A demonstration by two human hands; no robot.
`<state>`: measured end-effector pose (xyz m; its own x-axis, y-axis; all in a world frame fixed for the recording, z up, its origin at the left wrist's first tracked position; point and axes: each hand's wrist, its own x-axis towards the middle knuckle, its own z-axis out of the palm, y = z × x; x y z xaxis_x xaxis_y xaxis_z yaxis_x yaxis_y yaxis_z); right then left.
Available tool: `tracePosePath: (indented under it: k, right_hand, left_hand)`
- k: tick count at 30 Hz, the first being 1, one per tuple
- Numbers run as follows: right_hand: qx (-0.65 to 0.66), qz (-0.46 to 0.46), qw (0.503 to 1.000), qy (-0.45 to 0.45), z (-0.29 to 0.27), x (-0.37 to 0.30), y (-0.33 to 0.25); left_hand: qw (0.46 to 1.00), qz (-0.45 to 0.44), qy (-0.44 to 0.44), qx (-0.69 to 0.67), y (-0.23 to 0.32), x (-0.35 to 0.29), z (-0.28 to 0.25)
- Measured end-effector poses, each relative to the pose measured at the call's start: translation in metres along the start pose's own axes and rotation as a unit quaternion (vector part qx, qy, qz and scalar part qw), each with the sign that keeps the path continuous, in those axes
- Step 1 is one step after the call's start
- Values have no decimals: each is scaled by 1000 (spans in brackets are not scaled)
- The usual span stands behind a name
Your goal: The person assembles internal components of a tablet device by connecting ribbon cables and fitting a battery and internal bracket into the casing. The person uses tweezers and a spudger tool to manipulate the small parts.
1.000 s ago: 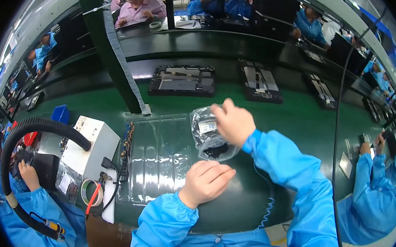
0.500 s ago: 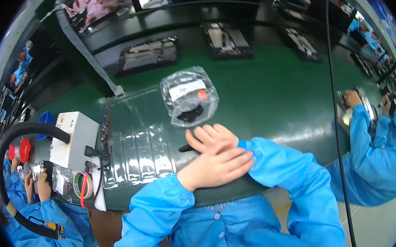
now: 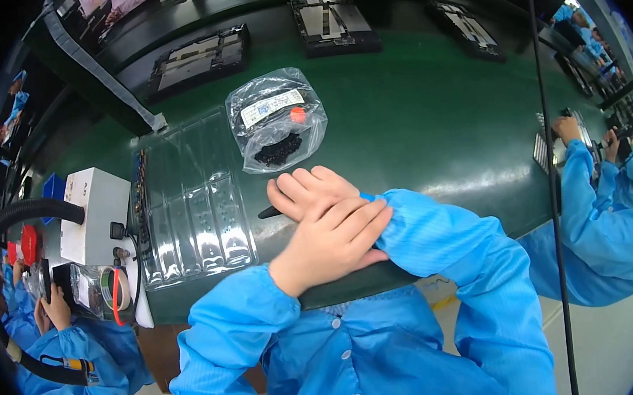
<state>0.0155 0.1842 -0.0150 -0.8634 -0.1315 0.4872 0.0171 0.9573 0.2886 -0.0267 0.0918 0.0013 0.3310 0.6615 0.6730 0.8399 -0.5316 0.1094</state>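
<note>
My left hand (image 3: 329, 243) lies across the back and wrist of my right hand (image 3: 310, 188), its fingers stretched out to the right cuff. My right hand points left with curled fingers. The dark tip of a slim black tool (image 3: 269, 212) sticks out from under it; the rest is hidden. Blue shows at the right wrist beside the cuff. Just beyond the hands lies a clear plastic bag (image 3: 279, 118) with a white label, an orange-red round sticker and small black parts inside. Left of it is a clear plastic tray (image 3: 195, 208) with long compartments.
A white box (image 3: 100, 216) with a thick black hose (image 3: 14, 224) stands at left, near a tape roll (image 3: 117, 289) and a blue bin (image 3: 53, 192). Flat dark device units (image 3: 331, 24) lie along the far side. A black cable (image 3: 552, 177) hangs at right. Co-workers sit on both sides.
The bench and the things on it sit higher and further left in the picture. My left hand's fingers have shifted toward the right cuff, and its thumb now shows below.
</note>
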Motion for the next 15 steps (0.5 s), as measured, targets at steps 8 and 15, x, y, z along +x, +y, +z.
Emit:
tracePosePath:
  k: [8,15]
  right_hand:
    - [-67,5,993,96,12,4,0]
    - [-41,9,996,83,13,4,4]
  left_hand:
    - [990,-120,44,56,59,28,19]
    - [986,-132,91,-42,102,41,57]
